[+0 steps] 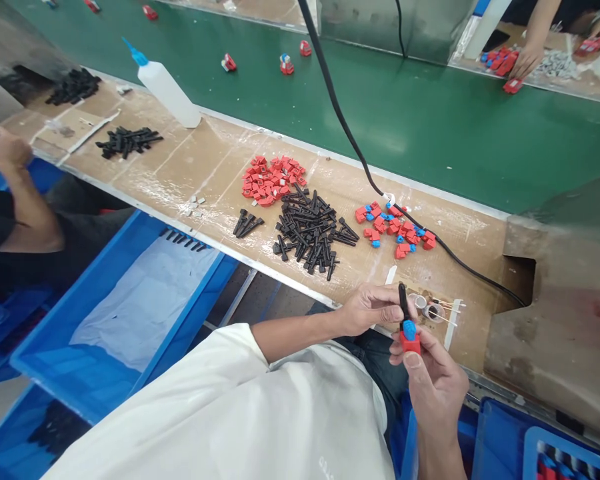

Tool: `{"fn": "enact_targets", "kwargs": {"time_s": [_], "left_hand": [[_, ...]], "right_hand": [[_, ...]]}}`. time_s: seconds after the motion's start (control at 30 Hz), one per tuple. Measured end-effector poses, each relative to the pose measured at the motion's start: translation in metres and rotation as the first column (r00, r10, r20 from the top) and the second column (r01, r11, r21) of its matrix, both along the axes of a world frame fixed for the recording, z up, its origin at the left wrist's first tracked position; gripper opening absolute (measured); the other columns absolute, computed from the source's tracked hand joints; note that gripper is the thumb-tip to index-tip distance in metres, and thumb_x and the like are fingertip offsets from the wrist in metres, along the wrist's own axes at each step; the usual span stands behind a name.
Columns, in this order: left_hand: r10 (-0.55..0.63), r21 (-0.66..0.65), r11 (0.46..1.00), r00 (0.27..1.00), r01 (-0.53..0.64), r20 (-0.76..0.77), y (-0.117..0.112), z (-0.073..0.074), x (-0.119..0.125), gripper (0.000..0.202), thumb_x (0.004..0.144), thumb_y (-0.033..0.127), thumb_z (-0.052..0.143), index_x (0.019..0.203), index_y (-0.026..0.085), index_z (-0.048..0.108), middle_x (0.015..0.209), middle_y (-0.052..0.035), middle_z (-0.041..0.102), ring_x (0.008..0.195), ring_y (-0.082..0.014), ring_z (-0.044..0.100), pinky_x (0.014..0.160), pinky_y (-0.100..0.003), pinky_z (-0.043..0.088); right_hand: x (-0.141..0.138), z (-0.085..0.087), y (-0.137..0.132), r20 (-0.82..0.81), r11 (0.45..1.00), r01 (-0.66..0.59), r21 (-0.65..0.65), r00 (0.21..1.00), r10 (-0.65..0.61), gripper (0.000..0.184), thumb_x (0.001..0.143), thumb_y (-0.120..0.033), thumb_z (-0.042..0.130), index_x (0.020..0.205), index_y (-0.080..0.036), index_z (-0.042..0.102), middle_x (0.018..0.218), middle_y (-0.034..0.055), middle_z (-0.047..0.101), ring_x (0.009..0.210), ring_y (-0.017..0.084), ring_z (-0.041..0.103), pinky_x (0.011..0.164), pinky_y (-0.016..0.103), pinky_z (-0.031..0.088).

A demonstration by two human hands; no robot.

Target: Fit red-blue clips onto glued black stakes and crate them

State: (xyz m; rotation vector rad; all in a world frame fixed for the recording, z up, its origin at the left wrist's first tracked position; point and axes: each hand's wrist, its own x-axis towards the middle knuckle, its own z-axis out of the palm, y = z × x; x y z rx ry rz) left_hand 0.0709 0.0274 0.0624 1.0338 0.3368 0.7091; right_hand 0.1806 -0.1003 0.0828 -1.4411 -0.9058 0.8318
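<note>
My left hand (363, 312) pinches a black rod-like plastic part (405, 303) that stands upright above a small red and blue plastic piece (410, 341). My right hand (435, 380) grips that piece from below between thumb and fingers. The black part's lower end meets the blue portion; I cannot tell whether it sits inside it. Beyond my hands lie a heap of black rod-like parts (307, 230), a heap of red pieces (273, 179) and a looser group of red and blue pieces (397, 228). Small cups (433, 313) with cotton-tipped sticks are just behind my hands.
A black cable (340, 107) hangs down across the bench (200, 180). A white squeeze bottle (167, 90) leans at the bench's back edge. The green conveyor belt (380, 127) carries several pieces. Blue bins (115, 320) stand below. Co-workers' hands (529, 60) show far right and left.
</note>
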Motion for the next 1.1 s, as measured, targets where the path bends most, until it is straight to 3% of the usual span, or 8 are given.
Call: {"fn": "enact_targets", "kwargs": {"time_s": [0.07, 0.1, 0.2, 0.3, 0.4, 0.63, 0.93, 1.1], "left_hand": [[-0.036, 0.014, 0.999, 0.999, 0.035, 0.022, -0.003, 0.0, -0.003, 0.059, 0.08, 0.071, 0.064, 0.087, 0.014, 0.078, 0.102, -0.0153, 0.07, 0.111, -0.028, 0.063, 0.1, -0.039, 0.046], [-0.062, 0.02, 0.998, 0.997, 0.061, 0.044, -0.006, 0.001, -0.004, 0.062, 0.08, 0.072, 0.062, 0.091, 0.013, 0.078, 0.106, -0.0168, 0.07, 0.115, -0.0298, 0.062, 0.102, -0.041, 0.045], [-0.11, -0.021, 0.993, 0.988, 0.112, 0.105, -0.012, 0.005, -0.007, 0.067, 0.077, 0.075, 0.063, 0.096, 0.012, 0.077, 0.114, -0.02, 0.068, 0.121, -0.033, 0.059, 0.105, -0.043, 0.043], [-0.102, -0.134, 0.984, 0.988, 0.118, 0.12, -0.018, 0.01, -0.007, 0.069, 0.071, 0.077, 0.068, 0.091, 0.011, 0.076, 0.111, -0.0209, 0.069, 0.121, -0.034, 0.059, 0.104, -0.044, 0.043], [-0.076, -0.22, 0.969, 0.986, 0.108, 0.15, -0.022, 0.017, -0.007, 0.067, 0.067, 0.076, 0.071, 0.083, 0.011, 0.075, 0.107, -0.0212, 0.07, 0.116, -0.0341, 0.062, 0.102, -0.044, 0.046], [0.016, -0.28, 0.959, 0.985, 0.033, 0.171, -0.026, 0.027, -0.01, 0.057, 0.068, 0.07, 0.075, 0.071, 0.012, 0.073, 0.1, -0.0194, 0.071, 0.107, -0.0326, 0.066, 0.092, -0.041, 0.052], [0.005, -0.329, 0.944, 0.998, 0.017, 0.065, -0.029, 0.02, -0.01, 0.067, 0.058, 0.078, 0.075, 0.071, 0.012, 0.072, 0.094, -0.0182, 0.071, 0.099, -0.0326, 0.066, 0.087, -0.041, 0.052], [0.045, -0.372, 0.928, 0.998, -0.028, 0.037, -0.03, 0.018, -0.009, 0.067, 0.059, 0.078, 0.075, 0.074, 0.012, 0.073, 0.092, -0.0177, 0.071, 0.097, -0.0326, 0.066, 0.088, -0.042, 0.051]], "right_hand": [[0.002, 0.006, 0.006, 0.281, 0.997, 0.02, 0.073, 0.959, -0.04, 0.024, 0.086, -0.03, 0.072, 0.107, -0.02, 0.069, 0.095, 0.0068, 0.07, 0.072, 0.019, 0.068, 0.057, 0.03, 0.056], [0.002, 0.009, 0.009, 0.448, 0.993, 0.02, 0.119, 0.891, -0.071, 0.025, 0.084, -0.027, 0.074, 0.107, -0.02, 0.068, 0.096, 0.0071, 0.069, 0.076, 0.019, 0.068, 0.06, 0.03, 0.057], [0.004, 0.02, 0.019, 0.812, 0.968, -0.036, 0.248, 0.553, -0.187, 0.033, 0.079, -0.025, 0.078, 0.107, -0.017, 0.063, 0.091, 0.008, 0.068, 0.079, 0.02, 0.068, 0.065, 0.03, 0.057], [0.0, 0.03, 0.023, 0.918, 0.951, -0.061, 0.303, 0.287, -0.274, 0.033, 0.08, -0.031, 0.077, 0.103, -0.014, 0.061, 0.083, 0.0081, 0.068, 0.068, 0.018, 0.066, 0.057, 0.027, 0.052], [-0.006, 0.036, 0.026, 0.933, 0.94, -0.047, 0.338, 0.149, -0.328, 0.031, 0.082, -0.038, 0.073, 0.097, -0.014, 0.061, 0.076, 0.0061, 0.068, 0.06, 0.016, 0.065, 0.051, 0.025, 0.047], [-0.012, 0.041, 0.028, 0.922, 0.92, -0.09, 0.381, 0.111, -0.371, 0.033, 0.08, -0.043, 0.071, 0.098, -0.017, 0.062, 0.068, 0.0044, 0.068, 0.052, 0.015, 0.063, 0.048, 0.026, 0.045], [-0.008, 0.027, 0.018, 0.938, 0.937, -0.094, 0.338, 0.113, -0.327, 0.042, 0.073, -0.046, 0.078, 0.104, -0.021, 0.063, 0.074, 0.0047, 0.068, 0.057, 0.018, 0.064, 0.053, 0.028, 0.047], [-0.007, 0.025, 0.024, 0.931, 0.928, -0.106, 0.357, 0.12, -0.345, 0.036, 0.073, -0.045, 0.077, 0.097, -0.021, 0.065, 0.065, 0.0022, 0.066, 0.05, 0.015, 0.059, 0.048, 0.027, 0.042]]}}
